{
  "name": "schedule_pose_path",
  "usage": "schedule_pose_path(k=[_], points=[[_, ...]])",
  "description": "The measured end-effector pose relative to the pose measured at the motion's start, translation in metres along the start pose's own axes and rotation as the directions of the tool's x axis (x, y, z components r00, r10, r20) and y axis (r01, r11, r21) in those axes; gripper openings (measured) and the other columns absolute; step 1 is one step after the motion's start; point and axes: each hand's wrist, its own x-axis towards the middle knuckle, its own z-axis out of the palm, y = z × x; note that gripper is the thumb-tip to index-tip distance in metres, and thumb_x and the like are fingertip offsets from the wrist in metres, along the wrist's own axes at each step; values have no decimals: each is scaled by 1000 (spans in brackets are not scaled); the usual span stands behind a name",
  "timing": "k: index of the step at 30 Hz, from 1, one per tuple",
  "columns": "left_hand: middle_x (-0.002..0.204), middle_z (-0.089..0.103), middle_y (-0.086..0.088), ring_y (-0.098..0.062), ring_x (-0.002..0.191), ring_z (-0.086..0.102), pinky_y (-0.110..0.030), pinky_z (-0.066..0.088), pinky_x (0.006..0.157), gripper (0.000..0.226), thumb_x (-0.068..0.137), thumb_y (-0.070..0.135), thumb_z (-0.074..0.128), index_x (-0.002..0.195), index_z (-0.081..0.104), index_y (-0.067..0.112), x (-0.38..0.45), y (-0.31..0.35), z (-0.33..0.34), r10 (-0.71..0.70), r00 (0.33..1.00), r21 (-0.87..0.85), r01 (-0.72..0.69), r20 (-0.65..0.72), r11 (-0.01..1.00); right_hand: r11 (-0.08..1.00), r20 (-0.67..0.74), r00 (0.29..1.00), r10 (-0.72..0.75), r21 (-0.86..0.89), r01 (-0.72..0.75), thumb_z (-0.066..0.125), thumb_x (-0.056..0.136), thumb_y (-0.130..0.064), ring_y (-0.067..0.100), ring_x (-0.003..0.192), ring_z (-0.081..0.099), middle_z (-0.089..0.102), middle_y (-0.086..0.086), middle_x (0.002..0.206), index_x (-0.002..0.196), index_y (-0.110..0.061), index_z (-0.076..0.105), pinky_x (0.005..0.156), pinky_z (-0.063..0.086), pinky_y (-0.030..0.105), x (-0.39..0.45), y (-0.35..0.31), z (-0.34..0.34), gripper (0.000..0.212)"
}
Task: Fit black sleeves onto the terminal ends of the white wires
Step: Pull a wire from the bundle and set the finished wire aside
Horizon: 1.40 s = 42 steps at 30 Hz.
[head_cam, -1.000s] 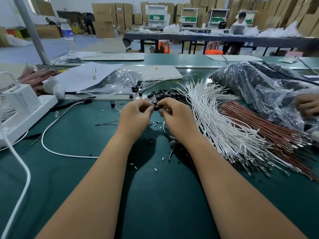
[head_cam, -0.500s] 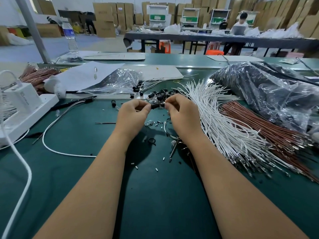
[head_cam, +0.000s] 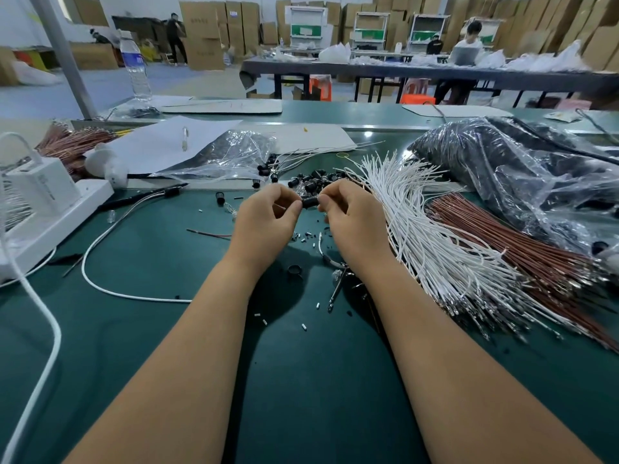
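My left hand and my right hand meet above the green table, and both pinch one black sleeve between their fingertips. A short white wire curves down under my right hand. Behind the hands lies a heap of loose black sleeves. Beside my right hand, a large fan of white wires spreads out with metal terminals at its near end. A few white wires with sleeves on them lie beside the clear bag.
A bundle of brown wires lies right of the white ones, and a big plastic bag behind it. A white power strip and cable are at left. Small wire scraps and metal tweezers lie under my wrists.
Both hands have risen and moved a little away from me, holding the black sleeve between them. The hand seen at the right edge is gone.
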Motion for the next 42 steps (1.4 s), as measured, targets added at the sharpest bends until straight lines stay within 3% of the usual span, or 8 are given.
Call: schedule_pose_path(k=[12, 21, 25, 27, 29, 32, 35, 42], points=[[62, 64, 3, 2, 54, 54, -8, 44, 57, 12, 84, 12, 70, 74, 69, 17, 0, 4, -4, -153, 988, -272, 148, 2, 951, 1000, 51, 999, 13, 14, -14, 55, 96, -15, 23, 70, 60, 62, -1, 73, 88, -12, 60, 67, 51, 42, -2, -3, -3, 10], [63, 69, 3, -4, 60, 59, -14, 49, 62, 16, 81, 14, 74, 69, 72, 23, 1, 2, -4, -145, 989, -296, 141, 10, 945, 995, -7, 996, 94, 22, -93, 55, 95, -19, 8, 64, 56, 63, -6, 72, 88, -18, 63, 58, 43, 16, 2, -1, -5, 11], [74, 73, -10, -17, 71, 65, -32, 55, 74, 6, 82, 16, 75, 76, 76, 14, -1, 5, -3, -135, 989, -307, 148, 64, 940, 992, 116, 989, 87, 84, -97, 62, 92, -24, 10, 69, 59, 64, -5, 76, 93, -18, 68, 66, 50, 25, 0, -7, -4, 9], [77, 72, -17, -22, 72, 63, -37, 53, 73, 8, 82, 19, 75, 80, 76, 12, -2, 6, -1, -122, 990, -297, 139, 76, 945, 998, 151, 987, 61, 19, -64, 62, 92, -24, 11, 72, 60, 66, -5, 78, 91, -18, 69, 69, 51, 28, -2, -10, -4, 10], [65, 67, -16, -15, 59, 54, -26, 45, 62, 8, 84, 20, 73, 79, 76, 15, -2, 4, -1, -115, 991, -268, 130, 71, 955, 995, 111, 993, 38, -92, -28, 57, 95, -25, 15, 71, 58, 65, -3, 76, 88, -16, 68, 65, 48, 31, -1, -11, -6, 15], [43, 46, 8, -4, 39, 33, -14, 30, 45, 10, 87, 20, 70, 80, 73, 14, -2, 0, -1, -115, 991, -226, 128, 67, 966, 961, -36, 999, -18, -275, 8, 49, 98, -23, 17, 69, 53, 61, -1, 78, 88, -13, 65, 56, 39, 28, 4, -12, -13, 22], [49, 44, 2, -10, 44, 31, -18, 29, 48, 10, 88, 20, 68, 81, 72, 14, -4, -2, 3, -113, 990, -221, 129, 84, 967, 894, -182, 981, -60, -446, -28, 49, 97, -15, 13, 71, 49, 56, -2, 82, 94, -11, 65, 56, 33, 19, 10, -9, -25, 17], [51, 41, 0, -9, 46, 30, -19, 31, 48, 11, 89, 24, 67, 81, 71, 17, -4, 1, 3, -91, 994, -217, 103, 65, 971, 588, -207, 933, 295, -730, -348, 46, 91, -15, 30, 104, 49, 59, 14, 115, 108, -7, 58, 92, 38, 40, 11, 16, -51, 22]])
